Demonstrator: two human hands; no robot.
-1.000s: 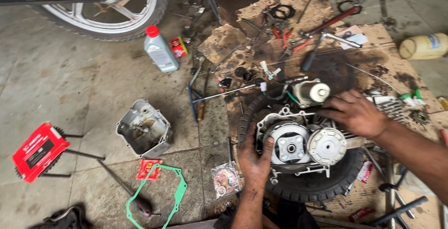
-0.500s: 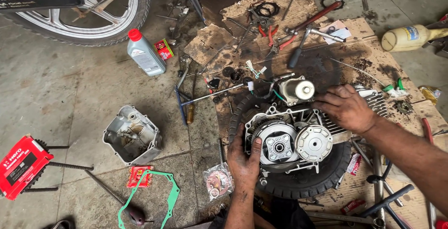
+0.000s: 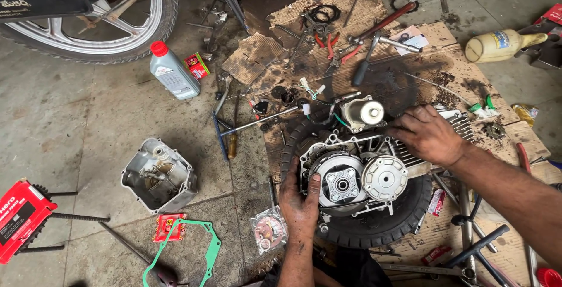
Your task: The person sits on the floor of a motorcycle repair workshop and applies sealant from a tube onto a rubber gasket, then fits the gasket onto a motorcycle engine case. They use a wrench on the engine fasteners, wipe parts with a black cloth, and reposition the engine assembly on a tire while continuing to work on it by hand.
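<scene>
Work piece: an opened motorcycle engine (image 3: 357,173) is laid on a black tyre (image 3: 374,228), over oil-stained cardboard (image 3: 410,76) on a concrete floor.
Exposed parts: 2 round assemblies are seen side by side in the case, a clutch unit (image 3: 338,183) to the left and a silver disc (image 3: 384,177) to the right; a starter motor (image 3: 363,112) sits above them.
Left hand: the left hand (image 3: 300,198) is laid flat against the case's near-left edge, fingers extended and close together, the thumb resting on the rim of the clutch unit; nothing is pinched.
Right hand: the right hand (image 3: 426,133) is pressed palm-down on the upper right of the engine beside the cooling fins, fingers curled slightly toward the starter motor; whether anything is gripped beneath cannot be told.
Surroundings: the removed side cover (image 3: 158,176) lies well apart to the left, with a green gasket (image 3: 184,252) near it; an oil bottle (image 3: 171,71) stands upright; pliers (image 3: 333,47) and other tools are scattered above.
Risk 1: the engine is judged unsteady on the rounded tyre; uneven pressure could roll it.
Risk 2: grit from the dirty cardboard could be carried into the open case by greasy fingers.
Risk 3: the gasket is judged liable to be trodden on and torn where it lies.
</scene>
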